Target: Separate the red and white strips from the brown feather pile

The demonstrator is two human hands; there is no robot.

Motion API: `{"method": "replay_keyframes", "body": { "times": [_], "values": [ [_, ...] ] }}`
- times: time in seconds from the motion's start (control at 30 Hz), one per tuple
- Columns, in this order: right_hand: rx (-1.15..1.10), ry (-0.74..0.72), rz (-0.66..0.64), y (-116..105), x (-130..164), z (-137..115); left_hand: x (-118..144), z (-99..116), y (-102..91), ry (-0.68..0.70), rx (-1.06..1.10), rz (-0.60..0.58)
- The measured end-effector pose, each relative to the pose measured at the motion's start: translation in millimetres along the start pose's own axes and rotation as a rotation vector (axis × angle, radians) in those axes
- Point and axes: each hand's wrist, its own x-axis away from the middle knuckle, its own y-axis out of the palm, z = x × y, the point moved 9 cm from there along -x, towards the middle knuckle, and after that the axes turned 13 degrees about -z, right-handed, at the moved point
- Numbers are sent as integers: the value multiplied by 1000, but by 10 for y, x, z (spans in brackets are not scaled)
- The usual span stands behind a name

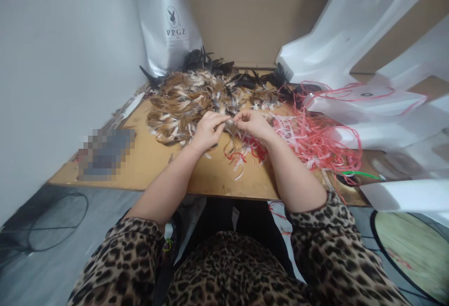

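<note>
My left hand (207, 129) and my right hand (253, 122) meet over the middle of a wooden board (154, 165), fingertips pinched together on a small feather (231, 120) held between them. Behind the hands lies a big heap of brown and white feathers (182, 102), with black feathers (217, 68) at the back. Right of my right hand spreads a tangle of red and pink strips (315, 140). A few loose red and white strips (242, 158) lie under my wrists.
A white bag printed "PPGZ" (168, 20) leans against the back wall. White plastic bags (358, 44) pile up at the right. A blurred dark object (105, 152) rests on the board's left side. A round wire frame (58, 222) lies on the floor at left, a round board (414, 250) at right.
</note>
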Motion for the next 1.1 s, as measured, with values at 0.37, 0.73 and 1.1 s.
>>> {"method": "replay_keyframes", "body": {
  "times": [0.37, 0.73, 1.1],
  "values": [
    [5, -64, 157, -133, 40, -104, 37, -366, 272, -385, 719, 7],
    [-303, -122, 200, -94, 12, -82, 102, -471, 363, -541, 947, -27],
    [-213, -29, 226, 79, 38, -56, 140, -534, 476, -594, 1261, 1]
  ]
}}
